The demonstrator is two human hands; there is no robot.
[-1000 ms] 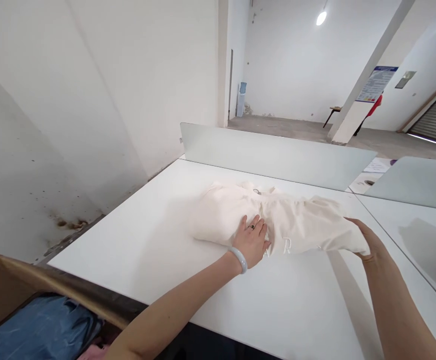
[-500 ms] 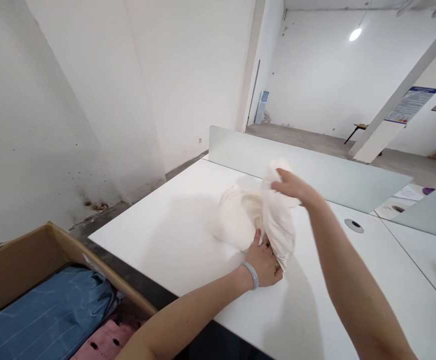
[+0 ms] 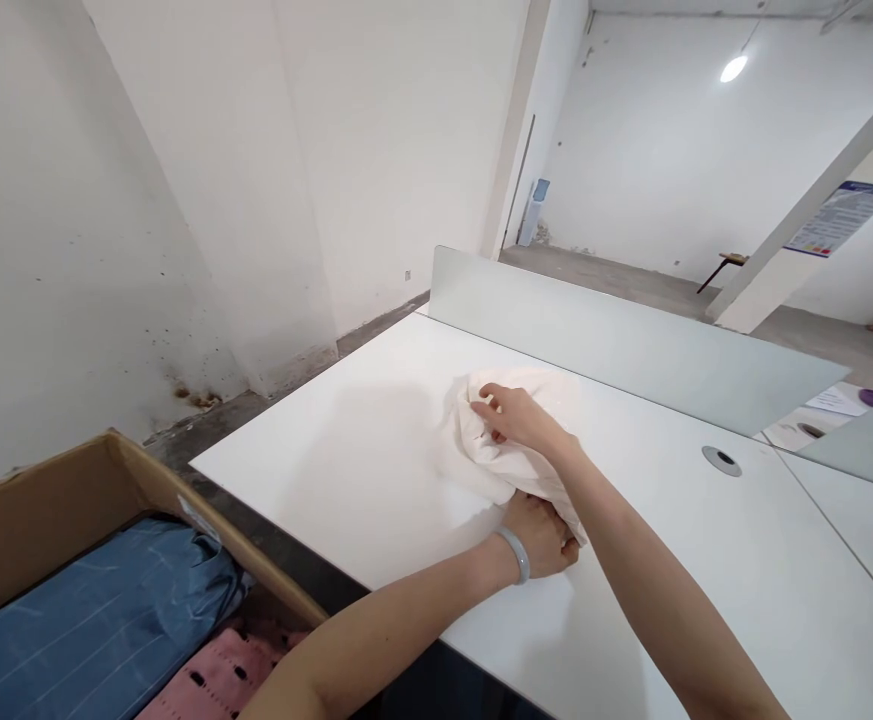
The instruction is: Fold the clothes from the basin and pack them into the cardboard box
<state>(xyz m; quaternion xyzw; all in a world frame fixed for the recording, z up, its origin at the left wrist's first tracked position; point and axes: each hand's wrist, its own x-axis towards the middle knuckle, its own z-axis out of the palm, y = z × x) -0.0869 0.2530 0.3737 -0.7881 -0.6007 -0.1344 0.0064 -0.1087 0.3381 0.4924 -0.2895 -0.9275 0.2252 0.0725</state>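
Observation:
A crumpled cream-white cloth (image 3: 496, 460) lies bunched on the white table, its folds piled up. What kind of garment or fabric item it is does not show. My left hand (image 3: 537, 535), with a pale bangle at the wrist, is closed on the near edge of the cloth; its fingertips are partly tucked under the fabric. Over the upper left folds is my right hand (image 3: 511, 415), fingers bent and apart, close to or touching the cloth without a visible grip on it.
The white table (image 3: 361, 450) has a low frosted divider (image 3: 616, 335) along its far side and a round cable hole (image 3: 721, 461) at right. At lower left, a cardboard box (image 3: 128, 460) holds a folded blue fabric (image 3: 98, 620) and a pink item with holes (image 3: 218, 675).
My right hand has come down and left from its raised hold, and the lifted part of the cloth now lies low in folds. My left hand stays at the near edge.

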